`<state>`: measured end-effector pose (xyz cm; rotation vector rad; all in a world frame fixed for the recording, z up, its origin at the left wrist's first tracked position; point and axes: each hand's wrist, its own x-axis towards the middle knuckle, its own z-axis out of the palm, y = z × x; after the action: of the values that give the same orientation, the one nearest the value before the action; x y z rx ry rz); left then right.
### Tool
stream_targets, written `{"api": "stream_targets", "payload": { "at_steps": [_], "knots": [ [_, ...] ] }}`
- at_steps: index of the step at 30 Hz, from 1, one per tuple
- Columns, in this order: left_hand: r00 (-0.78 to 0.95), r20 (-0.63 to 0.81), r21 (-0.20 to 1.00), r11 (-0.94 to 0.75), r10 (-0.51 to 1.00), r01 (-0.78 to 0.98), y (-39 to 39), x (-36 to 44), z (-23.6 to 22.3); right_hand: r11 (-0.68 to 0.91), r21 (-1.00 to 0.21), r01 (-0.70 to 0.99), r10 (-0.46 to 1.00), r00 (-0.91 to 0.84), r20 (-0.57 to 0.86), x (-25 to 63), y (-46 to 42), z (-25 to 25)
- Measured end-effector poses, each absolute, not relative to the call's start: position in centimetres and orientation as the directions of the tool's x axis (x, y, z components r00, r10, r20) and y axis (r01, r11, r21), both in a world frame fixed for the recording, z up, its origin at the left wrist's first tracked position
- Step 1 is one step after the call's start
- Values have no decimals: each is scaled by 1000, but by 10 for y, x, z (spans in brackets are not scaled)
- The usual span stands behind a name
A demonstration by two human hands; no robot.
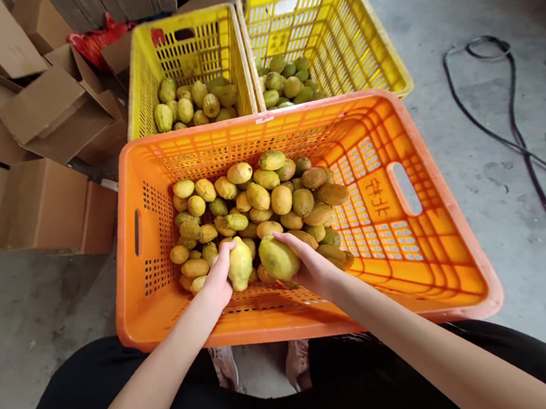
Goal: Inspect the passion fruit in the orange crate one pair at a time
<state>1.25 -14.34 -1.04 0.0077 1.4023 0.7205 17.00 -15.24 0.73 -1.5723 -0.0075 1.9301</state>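
An orange plastic crate (439,257) stands in front of me with several yellow-green fruits (271,191) heaped in its left half. My left hand (217,278) is closed round one yellow fruit (239,265) at the near side of the heap. My right hand (313,262) grips a larger yellow-green fruit (278,257) beside it. Both fruits are held just above the pile, almost touching each other.
Two yellow crates stand behind the orange one: the left crate (143,81) holds yellowish fruits, the right crate (372,39) holds greener ones. Cardboard boxes (48,199) are stacked at the left. A black cable (525,153) runs over the concrete floor at the right.
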Motion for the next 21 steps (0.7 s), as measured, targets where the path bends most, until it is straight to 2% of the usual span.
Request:
{"api": "stream_targets", "payload": {
  "at_steps": [3, 6, 15, 21],
  "knots": [
    [62, -918, 324, 830, 392, -454, -141, 13, -7, -775, -436, -458, 538, -117, -835, 169, -153, 8],
    [89, -924, 294, 842, 371, -453, -142, 13, -5, -772, -449, -450, 549, -115, -828, 169, -152, 10],
    [99, -874, 403, 825, 475, -397, -147, 12, -6, -796, -337, -503, 439, -97, -893, 172, -149, 8],
    [53, -904, 357, 816, 425, -454, -144, 12, -7, -819, -311, -483, 399, -89, -913, 171, -149, 5]
  ]
}}
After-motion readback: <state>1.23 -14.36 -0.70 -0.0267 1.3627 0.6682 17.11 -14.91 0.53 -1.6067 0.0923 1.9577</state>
